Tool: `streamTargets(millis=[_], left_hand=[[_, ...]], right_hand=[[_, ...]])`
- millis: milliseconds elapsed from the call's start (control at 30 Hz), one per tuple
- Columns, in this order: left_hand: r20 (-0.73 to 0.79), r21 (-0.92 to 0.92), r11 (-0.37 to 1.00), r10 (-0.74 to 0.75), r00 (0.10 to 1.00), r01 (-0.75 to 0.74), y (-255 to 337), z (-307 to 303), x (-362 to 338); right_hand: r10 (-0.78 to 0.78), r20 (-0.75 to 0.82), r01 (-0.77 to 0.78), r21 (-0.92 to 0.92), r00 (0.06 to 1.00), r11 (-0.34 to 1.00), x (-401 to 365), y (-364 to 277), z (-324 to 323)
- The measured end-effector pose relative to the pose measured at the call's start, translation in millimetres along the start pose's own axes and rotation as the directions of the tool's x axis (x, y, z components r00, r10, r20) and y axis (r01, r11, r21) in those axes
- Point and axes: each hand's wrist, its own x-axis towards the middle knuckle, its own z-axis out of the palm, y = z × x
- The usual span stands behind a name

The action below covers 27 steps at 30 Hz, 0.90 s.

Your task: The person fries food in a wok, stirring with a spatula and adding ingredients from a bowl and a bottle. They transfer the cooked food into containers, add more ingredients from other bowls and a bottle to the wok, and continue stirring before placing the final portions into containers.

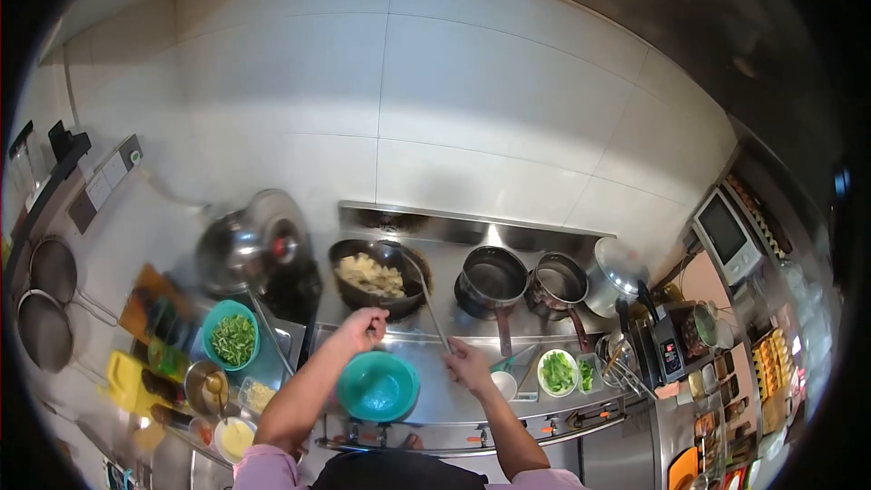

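A dark wok [343,283] on the left burner holds pale, chunky food [370,275]. My left hand [366,330] is closed at the wok's near edge, where its handle would be; the fingers cover what they grip. Wrapped round the long metal handle of a ladle [429,298] is my right hand [467,366]. The ladle reaches up and left into the wok, its head at the far right side of the food. A turquoise bowl [378,387] stands on the counter between my forearms, with no food visible inside.
Two dark pots [494,274] [559,279] with handles toward me sit on the right. Nearby are a white bowl of greens [557,372] and a lidded pot [616,274]. At left stand a turquoise bowl of chopped greens [231,336] and a steel lid [278,218].
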Motion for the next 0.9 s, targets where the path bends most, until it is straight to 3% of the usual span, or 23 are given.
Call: streamTargets(millis=[133,233,333,367,467,500,633,733,800,900], left_hand=[[-0.114,0.310,0.936,0.212,0.971,-0.168,-44.2,-39.6,23.1],[-0.221,0.619,0.773,0.337,0.915,-0.135,-63.0,-62.4,30.2],[-0.159,0.765,0.614,0.472,0.867,-0.194,-76.5,-89.9,34.9],[-0.211,0.814,0.553,0.562,0.800,-0.175,-83.6,-94.3,34.8],[-0.290,0.892,0.452,0.612,0.736,-0.024,-96.8,-128.6,43.1],[-0.250,0.942,0.336,0.682,0.687,0.010,-107.9,-179.0,85.4],[-0.256,0.939,0.343,0.679,0.688,0.011,-106.8,-195.6,65.7],[-0.191,0.876,0.464,0.589,0.785,-0.135,-104.5,-221.6,83.8],[-0.132,0.768,0.604,0.472,0.872,-0.211,-94.2,-209.7,56.9],[-0.074,0.579,0.784,0.324,0.943,-0.224,-78.1,-204.8,38.5]], right_hand=[[-0.021,0.021,0.021,-0.029,1.000,0.999,-1.4,18.6,9.0],[-0.019,0.018,0.019,-0.038,1.000,0.999,4.9,38.0,14.7],[-0.014,0.012,0.015,-0.062,1.000,0.998,-3.8,32.7,22.6],[-0.014,0.013,0.015,-0.058,1.000,0.998,-5.8,30.5,25.2],[0.009,0.017,-0.008,-0.072,1.000,0.997,-11.3,28.6,31.9],[0.014,0.018,-0.012,-0.083,1.000,0.996,-10.2,26.5,32.2],[-0.007,-0.010,0.007,-0.071,1.000,0.997,-8.5,33.9,35.1],[-0.012,-0.001,0.012,-0.070,1.000,0.997,-12.4,27.1,37.6],[-0.026,0.011,0.027,-0.048,1.000,0.999,-13.6,23.4,41.7],[-0.041,0.004,0.041,-0.055,0.999,0.998,-9.9,22.2,48.1]])
